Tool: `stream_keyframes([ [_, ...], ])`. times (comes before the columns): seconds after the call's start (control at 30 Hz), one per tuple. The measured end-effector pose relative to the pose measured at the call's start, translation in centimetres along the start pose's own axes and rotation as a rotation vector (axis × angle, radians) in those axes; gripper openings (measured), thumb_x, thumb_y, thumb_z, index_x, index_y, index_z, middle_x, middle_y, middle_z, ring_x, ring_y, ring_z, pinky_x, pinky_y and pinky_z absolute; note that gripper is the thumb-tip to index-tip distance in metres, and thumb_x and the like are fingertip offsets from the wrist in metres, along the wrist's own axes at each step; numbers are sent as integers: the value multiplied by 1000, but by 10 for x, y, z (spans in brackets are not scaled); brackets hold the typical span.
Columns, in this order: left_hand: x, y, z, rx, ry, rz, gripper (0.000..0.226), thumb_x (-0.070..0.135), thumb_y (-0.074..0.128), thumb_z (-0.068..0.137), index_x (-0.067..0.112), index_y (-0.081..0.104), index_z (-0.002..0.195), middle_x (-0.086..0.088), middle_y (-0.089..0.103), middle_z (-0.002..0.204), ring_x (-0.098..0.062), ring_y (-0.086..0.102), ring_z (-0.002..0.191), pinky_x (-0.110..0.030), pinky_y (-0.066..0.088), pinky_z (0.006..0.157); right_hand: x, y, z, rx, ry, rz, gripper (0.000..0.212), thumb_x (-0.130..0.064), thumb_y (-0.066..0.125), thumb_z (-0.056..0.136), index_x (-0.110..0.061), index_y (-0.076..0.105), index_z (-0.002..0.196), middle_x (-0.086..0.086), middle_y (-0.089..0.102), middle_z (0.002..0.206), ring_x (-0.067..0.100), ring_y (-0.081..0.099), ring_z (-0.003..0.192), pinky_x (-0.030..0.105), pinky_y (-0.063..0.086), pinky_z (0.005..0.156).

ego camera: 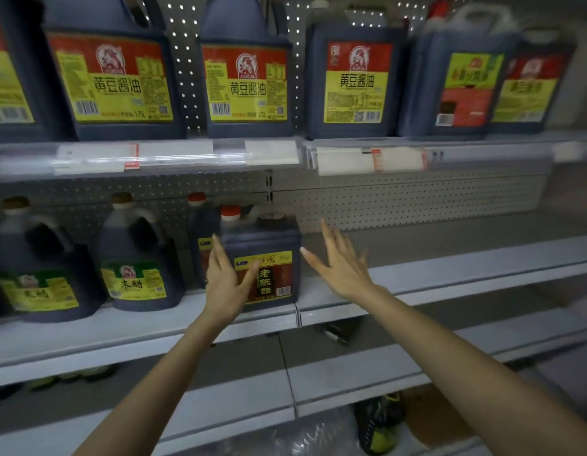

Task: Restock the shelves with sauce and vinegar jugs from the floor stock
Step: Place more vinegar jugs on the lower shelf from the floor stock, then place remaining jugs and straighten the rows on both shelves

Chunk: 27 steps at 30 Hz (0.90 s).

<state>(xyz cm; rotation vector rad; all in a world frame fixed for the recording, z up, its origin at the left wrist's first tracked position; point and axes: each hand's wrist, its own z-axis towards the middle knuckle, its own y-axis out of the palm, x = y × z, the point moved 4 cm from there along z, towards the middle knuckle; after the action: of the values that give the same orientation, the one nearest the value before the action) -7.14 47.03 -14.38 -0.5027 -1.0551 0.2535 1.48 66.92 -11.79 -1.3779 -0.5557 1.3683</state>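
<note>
- The left hand (224,284) is lying flat against the front left corner of a dark vinegar jug (264,240). Its fingers are reaching straight up along the edge and the thumb is resting across the label, so it is pressing rather than gripping.
- The right hand (343,268) is hanging in the air at the jug's three o'clock, just beside it and not touching. It is spread wide and holding nothing.
- The vinegar jug is standing upright near the front lip of the middle shelf (450,278), its red cap pointing up and its brown-and-yellow label facing me.
- At its ten o'clock a second red-capped jug (200,225) is sitting close behind it, half hidden.
- Out at nine o'clock two rounder rice vinegar jugs (137,258) (39,268) are standing side by side on the same shelf with their green-and-yellow labels forward.
- At three o'clock the shelf is running on bare — grey pegboard (417,205) is backing it.
- At twelve o'clock a clear price strip (272,153) with white tags is edging the upper shelf, and soy sauce jugs (114,77) (247,80) (354,80) with red-and-yellow labels are lining up above it.
- At two o'clock a green-labelled jug (463,83) is standing in that row — too blurred to read.
- At six o'clock a lower shelf (368,380) is jutting out beneath the forearms.
</note>
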Motion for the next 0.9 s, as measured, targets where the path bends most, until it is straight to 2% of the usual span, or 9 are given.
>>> stream_keyframes([
  [0.1,17,-6,-25,56,-6,194,89,50,48,92,19,-11,151,-14,2,160,-34,10,145,-51,18,113,35,-22,-37,51,86,-105,80,-72,20,88,-34,-15,149,4,-9,161,28,-6,147,63,-5,111],
  [0.2,40,-11,-46,94,54,304,81,49,42,95,20,-8,152,-14,4,159,-33,8,145,-51,15,113,67,-46,-69,89,167,-155,81,-74,16,86,-34,-13,150,4,-11,161,28,-7,147,65,-4,110],
  [0.43,92,9,-53,18,196,428,79,53,33,96,22,-14,150,-11,-5,160,-30,-1,147,-48,7,116,128,-108,-134,186,338,-275,83,-73,18,86,-30,-9,152,5,-9,161,29,-5,147,66,-3,109],
  [0.57,127,40,-48,-62,281,423,78,54,31,97,24,-17,149,-12,-6,160,-31,-2,147,-47,6,116,152,-137,-173,269,448,-295,80,-72,17,87,-31,-9,152,5,-9,161,29,-4,147,66,-4,109],
  [0.73,175,80,-52,-173,405,359,76,54,28,97,25,-19,149,-11,-9,160,-31,-3,147,-48,3,116,175,-167,-223,338,613,-325,80,-72,18,87,-32,-4,152,4,-9,161,29,-3,147,65,2,111],
  [0.9,204,123,-70,-301,525,284,76,56,26,96,25,-20,148,-11,-8,160,-31,-3,147,-49,3,116,183,-178,-283,412,766,-335,85,-74,13,80,-33,-2,152,3,-7,161,28,-1,147,63,-2,111],
])
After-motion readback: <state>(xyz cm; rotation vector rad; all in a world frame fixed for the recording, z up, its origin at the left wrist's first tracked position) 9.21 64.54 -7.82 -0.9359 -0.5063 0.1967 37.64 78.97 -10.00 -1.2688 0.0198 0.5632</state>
